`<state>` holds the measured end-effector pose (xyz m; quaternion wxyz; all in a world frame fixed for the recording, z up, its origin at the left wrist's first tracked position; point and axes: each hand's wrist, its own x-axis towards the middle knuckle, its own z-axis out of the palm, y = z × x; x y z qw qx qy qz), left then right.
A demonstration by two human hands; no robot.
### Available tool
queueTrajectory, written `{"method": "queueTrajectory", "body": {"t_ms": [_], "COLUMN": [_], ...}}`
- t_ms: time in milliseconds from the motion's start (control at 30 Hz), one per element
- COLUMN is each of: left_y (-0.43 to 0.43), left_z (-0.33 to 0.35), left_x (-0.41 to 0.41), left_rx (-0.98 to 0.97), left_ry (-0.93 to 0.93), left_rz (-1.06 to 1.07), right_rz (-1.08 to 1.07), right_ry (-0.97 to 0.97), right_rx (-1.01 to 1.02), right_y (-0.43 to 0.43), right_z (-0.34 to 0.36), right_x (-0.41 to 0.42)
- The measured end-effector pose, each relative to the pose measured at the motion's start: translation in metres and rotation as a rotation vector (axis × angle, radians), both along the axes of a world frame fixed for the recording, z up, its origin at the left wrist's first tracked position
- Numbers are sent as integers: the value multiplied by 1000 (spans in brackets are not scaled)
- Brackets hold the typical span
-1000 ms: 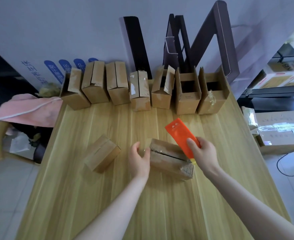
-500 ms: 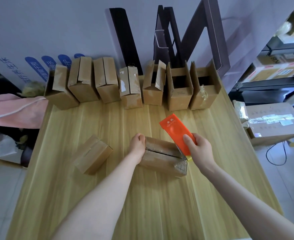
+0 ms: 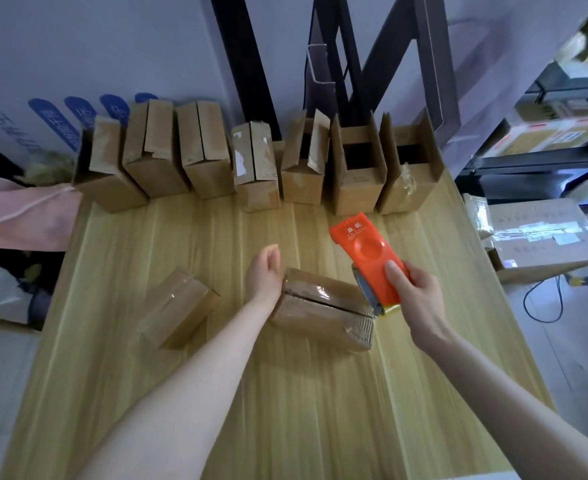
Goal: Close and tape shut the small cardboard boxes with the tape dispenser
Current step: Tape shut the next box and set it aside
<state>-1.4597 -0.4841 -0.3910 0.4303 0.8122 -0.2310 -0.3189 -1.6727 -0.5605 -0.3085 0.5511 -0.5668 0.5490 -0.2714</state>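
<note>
A small cardboard box (image 3: 323,306) lies on its side in the middle of the wooden table (image 3: 285,393), flaps closed, shiny tape along its top seam. My left hand (image 3: 263,271) rests against the box's left end with relaxed fingers. My right hand (image 3: 415,289) grips the orange tape dispenser (image 3: 368,256), whose lower end touches the box's right end. A second taped box (image 3: 178,311) lies to the left. Several more boxes (image 3: 258,168) stand in a row at the table's far edge, some with flaps open.
Dark frames (image 3: 348,64) lean on the wall behind the row. A pink cloth (image 3: 19,216) lies off the table's left edge. To the right stand shelves (image 3: 545,140) and a large carton (image 3: 542,233) on the floor with a cable.
The dispenser has travelled rightwards along the box seam to its right end. My left hand has shifted from curled over the box's left edge to lying relaxed against that end.
</note>
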Motion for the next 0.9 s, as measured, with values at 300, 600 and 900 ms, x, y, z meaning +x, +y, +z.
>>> {"method": "queueTrajectory", "body": {"t_ms": [300, 600, 900], "left_y": [18, 54, 34], "left_z": [27, 56, 129], "left_x": [-18, -30, -8], "left_rx": [432, 52, -125], "left_ry": [-585, 24, 554], "left_rz": [-658, 10, -8], "right_rz": [38, 256, 387], "right_ry": [-213, -309, -199], "right_rx": [72, 165, 102], "right_y": [3, 20, 23], "right_z": [26, 40, 49], "right_x": [-3, -2, -7]}}
